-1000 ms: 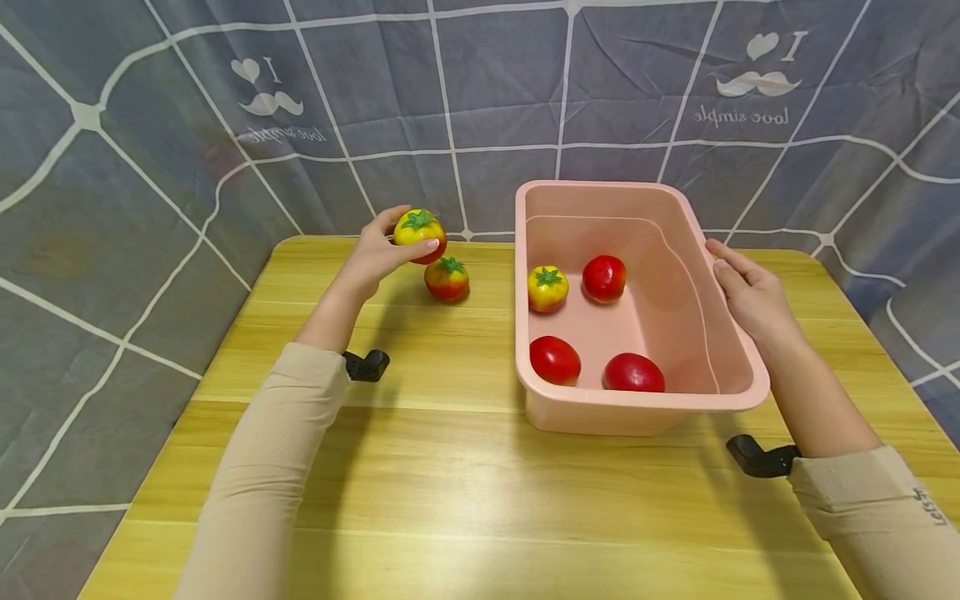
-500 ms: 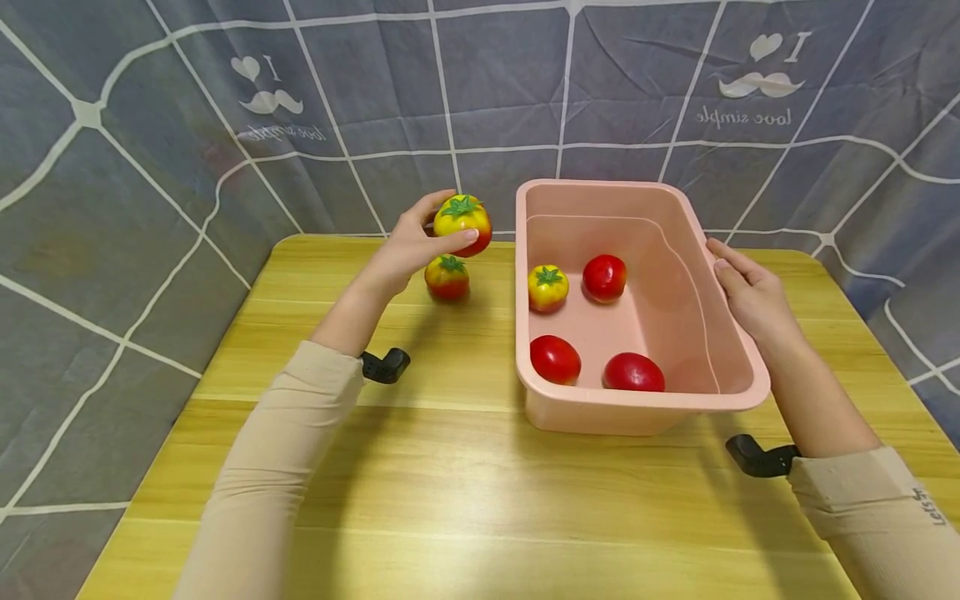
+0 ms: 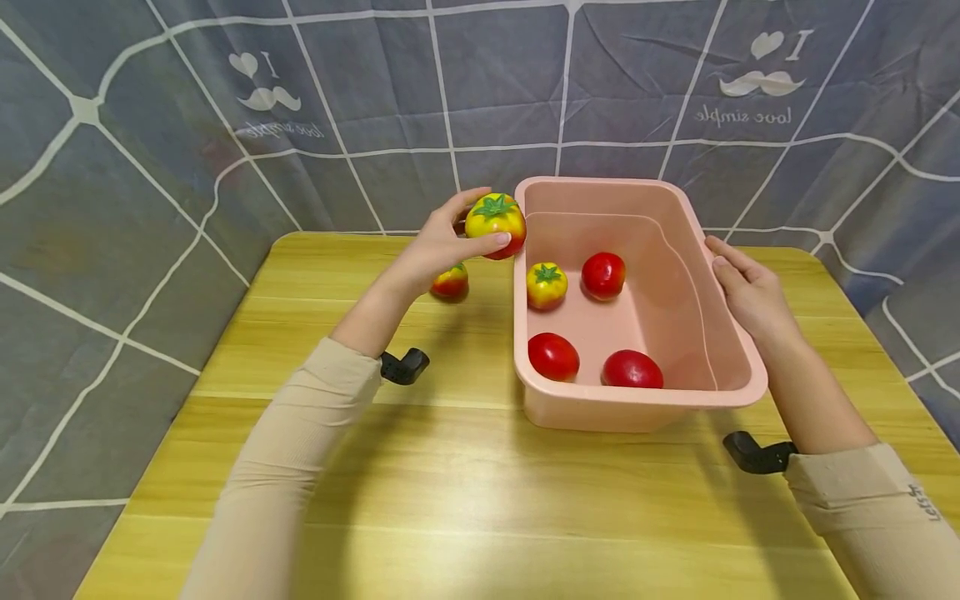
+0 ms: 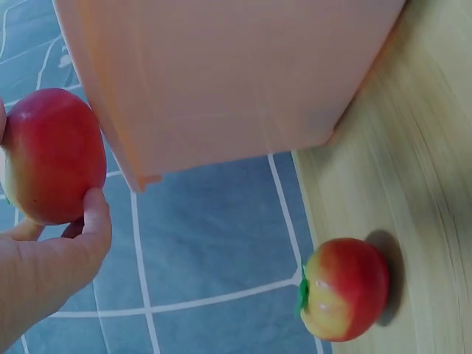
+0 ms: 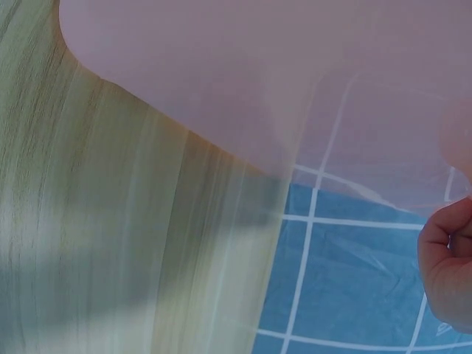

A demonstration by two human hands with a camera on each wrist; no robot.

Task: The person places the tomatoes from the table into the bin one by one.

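My left hand grips a yellow and red tomato with a green leafy top, up in the air at the left rim of a pink plastic bin. In the left wrist view the same tomato shows its red underside, with fingers and thumb around it. A second tomato stands on the table behind my left wrist, partly hidden. My right hand holds the bin's right rim. Inside the bin lie a yellow-topped tomato and several red ones, including one near the middle.
The bin stands on a wooden table. A grey curtain with white lines hangs along the back and both sides. A black device sits on my left wrist, and another on the right.
My left hand has carried its tomato rightward and slightly up, from above the table tomato to the bin's left rim. The right hand and the bin have stayed in place.
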